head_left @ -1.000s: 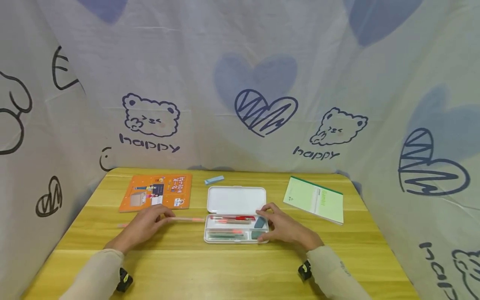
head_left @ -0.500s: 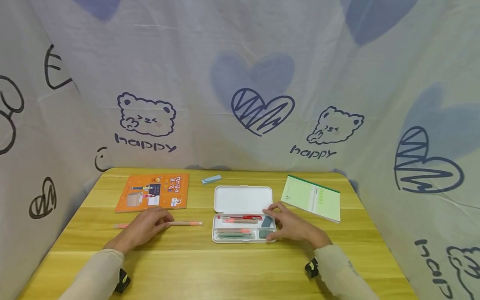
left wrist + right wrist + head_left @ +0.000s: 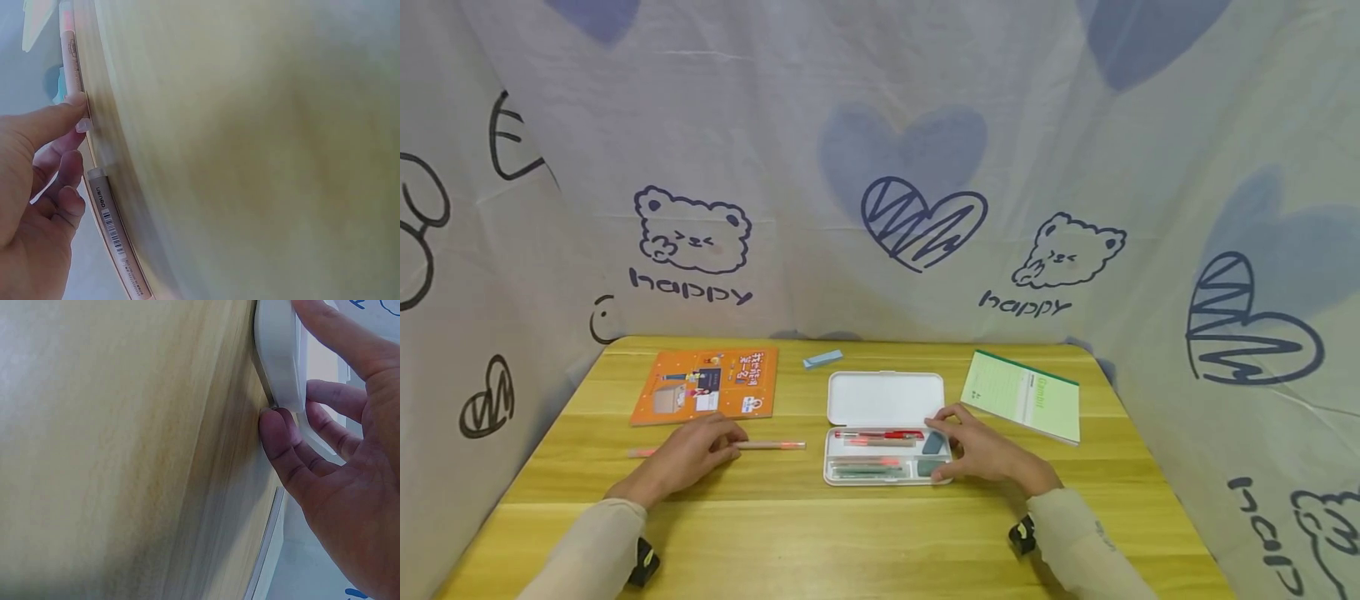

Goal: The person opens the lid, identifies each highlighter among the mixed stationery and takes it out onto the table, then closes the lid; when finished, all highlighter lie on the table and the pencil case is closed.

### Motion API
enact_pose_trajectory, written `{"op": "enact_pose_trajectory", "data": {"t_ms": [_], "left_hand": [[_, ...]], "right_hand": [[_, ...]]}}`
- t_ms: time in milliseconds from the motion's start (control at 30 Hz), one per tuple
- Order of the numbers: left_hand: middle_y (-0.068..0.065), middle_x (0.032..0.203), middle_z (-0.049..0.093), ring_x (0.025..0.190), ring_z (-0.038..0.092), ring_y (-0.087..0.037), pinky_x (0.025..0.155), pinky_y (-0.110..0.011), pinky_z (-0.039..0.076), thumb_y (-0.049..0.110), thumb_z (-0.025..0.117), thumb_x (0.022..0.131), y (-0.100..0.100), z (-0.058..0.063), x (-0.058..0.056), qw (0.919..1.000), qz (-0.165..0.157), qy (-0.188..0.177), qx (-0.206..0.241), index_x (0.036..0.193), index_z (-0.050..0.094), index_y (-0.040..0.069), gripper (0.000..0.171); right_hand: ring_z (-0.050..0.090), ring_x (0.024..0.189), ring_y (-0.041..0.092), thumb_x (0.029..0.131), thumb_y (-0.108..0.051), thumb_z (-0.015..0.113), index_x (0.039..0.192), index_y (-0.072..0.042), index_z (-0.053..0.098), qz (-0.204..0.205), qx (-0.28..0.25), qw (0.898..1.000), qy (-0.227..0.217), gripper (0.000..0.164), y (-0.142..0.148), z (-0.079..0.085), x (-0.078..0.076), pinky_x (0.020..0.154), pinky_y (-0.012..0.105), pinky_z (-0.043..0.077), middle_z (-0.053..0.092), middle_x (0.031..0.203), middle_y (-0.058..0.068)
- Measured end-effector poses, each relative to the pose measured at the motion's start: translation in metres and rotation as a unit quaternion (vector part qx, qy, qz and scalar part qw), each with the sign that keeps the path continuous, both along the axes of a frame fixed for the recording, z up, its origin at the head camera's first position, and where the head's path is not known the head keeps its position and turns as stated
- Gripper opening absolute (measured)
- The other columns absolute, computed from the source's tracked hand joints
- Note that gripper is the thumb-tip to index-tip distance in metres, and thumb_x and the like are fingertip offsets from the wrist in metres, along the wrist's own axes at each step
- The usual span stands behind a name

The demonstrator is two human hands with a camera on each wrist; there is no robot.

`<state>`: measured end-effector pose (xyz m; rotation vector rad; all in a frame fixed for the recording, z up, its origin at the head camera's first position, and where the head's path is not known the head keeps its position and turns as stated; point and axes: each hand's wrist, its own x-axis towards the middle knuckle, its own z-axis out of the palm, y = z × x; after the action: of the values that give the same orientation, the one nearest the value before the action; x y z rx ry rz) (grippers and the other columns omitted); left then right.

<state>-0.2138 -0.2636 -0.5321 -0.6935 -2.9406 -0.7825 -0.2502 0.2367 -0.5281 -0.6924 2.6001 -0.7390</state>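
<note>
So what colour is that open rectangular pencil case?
The open rectangular pencil case is white; the head view shows it best.

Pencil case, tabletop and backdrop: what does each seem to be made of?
Pencil case: probably hard plastic, smooth with a soft sheen, judging by its rounded, moulded-looking edges. Tabletop: wood or a wood-look laminate, faintly glossy; grain streaks show, but the pictures don't settle which. Backdrop: likely thin fabric, matte, since it hangs in soft folds and creases.

Pencil case (image 3: 886,398): smooth plastic | table (image 3: 820,542): satiny wood grain | curtain (image 3: 790,108): creased cloth
</note>
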Motion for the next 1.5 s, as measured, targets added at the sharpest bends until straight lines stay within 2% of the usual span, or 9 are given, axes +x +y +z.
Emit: {"op": "enact_pose_trajectory", "data": {"t_ms": [200, 367, 567, 633, 733, 1000, 1167, 1333, 1500], "left_hand": [[0.006, 0.107, 0.072, 0.09, 0.059, -0.005, 0.079, -0.031, 0.056, 0.018, 0.079, 0.101, 0.005, 0.003, 0.0, 1.0, -0.004, 0.006, -0.001, 0.116, 0.079, 0.016, 0.015], [0.003, 0.116, 0.075, 0.097, 0.065, -0.009, 0.086, -0.034, 0.06, 0.021, 0.075, 0.105, 0.038, 0.011, -0.002, 0.9997, -0.014, -0.012, 0.018, 0.12, 0.077, 0.017, 0.016], [0.007, 0.109, 0.075, 0.1, 0.067, -0.009, 0.091, -0.035, 0.061, 0.02, 0.073, 0.106, 0.094, 0.009, -0.001, 0.9932, -0.114, -0.004, 0.027, 0.116, 0.079, 0.016, 0.012], [0.008, 0.108, 0.073, 0.1, 0.065, -0.008, 0.092, -0.035, 0.06, 0.021, 0.074, 0.105, 0.105, 0.008, -0.001, 0.9912, -0.131, -0.007, 0.018, 0.113, 0.08, 0.017, 0.011], [0.011, 0.103, 0.071, 0.096, 0.061, -0.005, 0.091, -0.034, 0.059, 0.024, 0.076, 0.104, 0.114, 0.007, -0.001, 0.9919, -0.126, -0.016, 0.0, 0.108, 0.081, 0.02, 0.007], [0.012, 0.083, 0.063, 0.075, 0.051, -0.002, 0.069, -0.023, 0.048, 0.021, 0.081, 0.101, 0.129, 0.012, -0.003, 0.9923, -0.118, -0.038, -0.005, 0.093, 0.074, 0.02, 0.01], [0.012, 0.082, 0.065, 0.074, 0.051, -0.002, 0.07, -0.023, 0.049, 0.021, 0.081, 0.1, 0.137, 0.012, -0.001, 0.9933, -0.11, -0.022, -0.029, 0.088, 0.074, 0.019, 0.014], [0.012, 0.079, 0.065, 0.072, 0.051, -0.002, 0.069, -0.024, 0.049, 0.025, 0.08, 0.101, 0.141, 0.008, 0.002, 0.9949, -0.096, -0.016, -0.029, 0.086, 0.074, 0.02, 0.017], [0.011, 0.086, 0.068, 0.081, 0.058, -0.005, 0.076, -0.028, 0.056, 0.027, 0.08, 0.101, 0.14, 0.006, 0.008, 0.9959, -0.085, 0.012, -0.027, 0.092, 0.077, 0.02, 0.012]], "right_hand": [[0.049, 0.123, 0.021, 0.088, -0.052, 0.089, 0.165, -0.014, 0.048, 0.001, 0.0, 1.0, 0.0, 0.095, 0.0, -0.001, 0.0, 0.103, 0.04, 0.048, 0.041, 0.157, 0.005], [0.049, 0.124, 0.021, 0.089, -0.05, 0.089, 0.165, -0.013, 0.048, -0.001, 0.0, 1.0, -0.002, 0.094, -0.001, 0.002, 0.001, 0.103, 0.04, 0.048, 0.041, 0.158, 0.006], [0.049, 0.123, 0.021, 0.089, -0.05, 0.089, 0.165, -0.014, 0.048, 0.002, 0.002, 1.0, 0.001, 0.093, -0.002, 0.003, 0.001, 0.104, 0.04, 0.048, 0.041, 0.158, 0.005], [0.049, 0.123, 0.021, 0.09, -0.05, 0.089, 0.165, -0.014, 0.048, 0.003, 0.002, 1.0, -0.001, 0.093, -0.003, 0.004, 0.002, 0.104, 0.04, 0.048, 0.041, 0.158, 0.005], [0.049, 0.123, 0.021, 0.09, -0.049, 0.089, 0.165, -0.013, 0.048, 0.003, -0.001, 1.0, -0.003, 0.093, -0.005, 0.005, 0.002, 0.103, 0.04, 0.047, 0.041, 0.157, 0.006], [0.049, 0.124, 0.022, 0.089, -0.049, 0.09, 0.165, -0.012, 0.048, -0.002, -0.002, 1.0, 0.0, 0.094, -0.003, 0.004, 0.003, 0.105, 0.043, 0.047, 0.041, 0.157, 0.006], [0.048, 0.125, 0.022, 0.089, -0.048, 0.09, 0.165, -0.013, 0.048, -0.003, -0.005, 1.0, -0.001, 0.093, -0.003, 0.002, 0.003, 0.106, 0.043, 0.047, 0.041, 0.157, 0.006], [0.048, 0.124, 0.022, 0.089, -0.047, 0.09, 0.165, -0.012, 0.049, -0.002, -0.008, 1.0, -0.001, 0.093, -0.003, 0.003, 0.003, 0.104, 0.042, 0.047, 0.041, 0.157, 0.006], [0.048, 0.125, 0.022, 0.089, -0.048, 0.09, 0.165, -0.012, 0.049, -0.003, -0.01, 1.0, -0.002, 0.093, -0.003, 0.003, 0.004, 0.103, 0.042, 0.046, 0.041, 0.157, 0.006]]}}
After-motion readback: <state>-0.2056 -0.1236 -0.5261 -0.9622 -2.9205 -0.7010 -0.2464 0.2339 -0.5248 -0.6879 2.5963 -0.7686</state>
